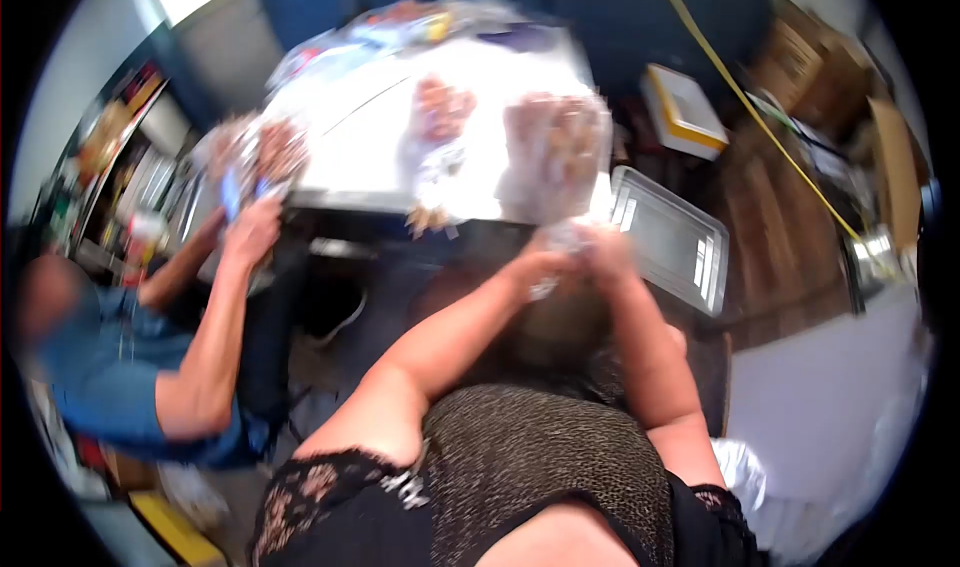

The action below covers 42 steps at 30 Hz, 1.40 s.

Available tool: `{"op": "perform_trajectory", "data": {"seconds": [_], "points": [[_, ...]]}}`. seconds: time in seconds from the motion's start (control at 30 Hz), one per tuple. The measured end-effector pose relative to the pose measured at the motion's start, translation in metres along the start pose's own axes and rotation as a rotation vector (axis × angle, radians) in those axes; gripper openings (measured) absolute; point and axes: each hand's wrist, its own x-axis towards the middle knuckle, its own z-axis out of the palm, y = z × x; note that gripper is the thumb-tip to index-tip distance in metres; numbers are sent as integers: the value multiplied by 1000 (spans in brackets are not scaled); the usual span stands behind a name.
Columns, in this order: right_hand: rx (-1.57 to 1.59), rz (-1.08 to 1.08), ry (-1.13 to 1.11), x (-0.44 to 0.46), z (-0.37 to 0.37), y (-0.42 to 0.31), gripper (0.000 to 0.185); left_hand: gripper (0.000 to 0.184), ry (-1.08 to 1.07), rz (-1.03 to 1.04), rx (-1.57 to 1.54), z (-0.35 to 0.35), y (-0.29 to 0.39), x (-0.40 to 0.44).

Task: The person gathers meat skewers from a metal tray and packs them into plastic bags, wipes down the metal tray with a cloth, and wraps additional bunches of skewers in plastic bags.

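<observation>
A clear plastic bag [558, 152] full of pinkish-brown pieces lies on the white table [350, 172] near its front right corner. My left hand [545, 267] and my right hand [608, 254] are close together at the bag's gathered neck, both closed on its plastic. Motion blur smears the fingers, and the kind of pieces inside cannot be made out. Left of this bag, another filled bag [442, 112] rests on the table, its bunched end hanging over the front edge.
On the left, a co-worker in a blue shirt [130, 377] holds a similar filled bag [280, 152]. Crumpled plastic packaging [400, 32] covers the table's back. A clear plastic tray [672, 242] is right of my hands. A white-and-yellow box [688, 112] and cardboard boxes [810, 67] stand farther right.
</observation>
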Motion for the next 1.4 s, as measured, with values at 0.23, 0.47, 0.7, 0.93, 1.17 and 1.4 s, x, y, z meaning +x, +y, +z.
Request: {"op": "perform_trajectory", "data": {"seconds": [0.23, 0.47, 0.7, 0.93, 1.17, 1.4], "points": [[-638, -660, -41, 25, 5, 29, 25, 62, 125, -49, 235, -68, 1, 17], [49, -198, 190, 6, 0, 39, 28, 42, 36, 33, 119, -27, -4, 17], [426, 116, 200, -11, -37, 5, 19, 34, 131, 71, 273, -23, -15, 32], [-190, -183, 233, -17, -16, -16, 17, 52, 179, 266, 474, -42, -26, 47], [-835, -210, 192, -36, 10, -25, 10, 50, 190, 169, 433, -31, -28, 54], [-465, -322, 297, -22, -20, 0, 18, 48, 189, 117, 366, -75, -39, 70]]}}
